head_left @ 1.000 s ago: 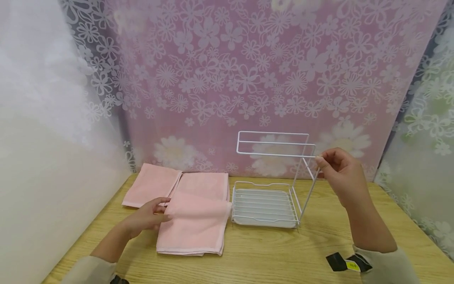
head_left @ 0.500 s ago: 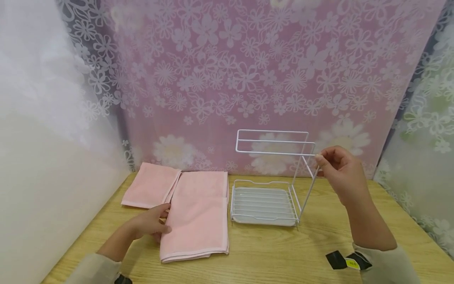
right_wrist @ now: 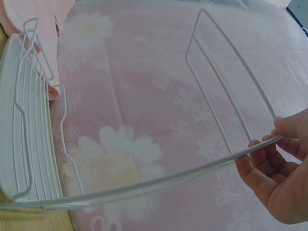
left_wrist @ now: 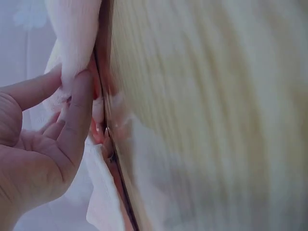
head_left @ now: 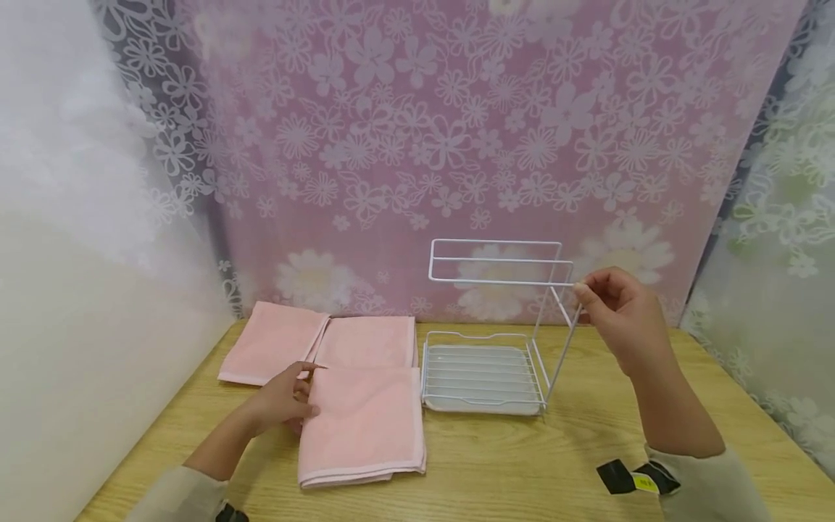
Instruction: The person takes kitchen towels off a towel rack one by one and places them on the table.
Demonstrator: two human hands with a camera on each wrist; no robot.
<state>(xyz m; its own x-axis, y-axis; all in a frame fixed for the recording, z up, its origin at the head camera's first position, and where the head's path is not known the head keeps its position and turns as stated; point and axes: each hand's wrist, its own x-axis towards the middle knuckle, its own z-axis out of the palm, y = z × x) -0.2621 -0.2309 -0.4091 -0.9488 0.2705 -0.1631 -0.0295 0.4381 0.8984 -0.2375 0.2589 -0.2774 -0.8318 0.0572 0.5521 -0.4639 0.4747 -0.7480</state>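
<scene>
A folded pink towel (head_left: 365, 420) lies left of the rack, its upper edge over another pink towel (head_left: 368, 339) behind it. My left hand (head_left: 285, 400) pinches the front towel's left edge; the left wrist view shows thumb and forefinger (left_wrist: 77, 113) on the soft fold. My right hand (head_left: 620, 315) grips the upper right corner of a white wire rack (head_left: 501, 281), thumb and fingers round the bar in the right wrist view. The rack has a top frame, slanted side bars and a wire shelf over a white tray (head_left: 483, 407).
A third folded pink towel (head_left: 270, 341) lies at the back left, beside the second one. The wooden table (head_left: 496, 464) ends at a flowered pink backdrop (head_left: 391, 145), with pale panels on both sides.
The front towel's near edge has come toward me and slightly right, and its upper edge shifted with my left hand. My right hand keeps its grip on the rack, which stays put.
</scene>
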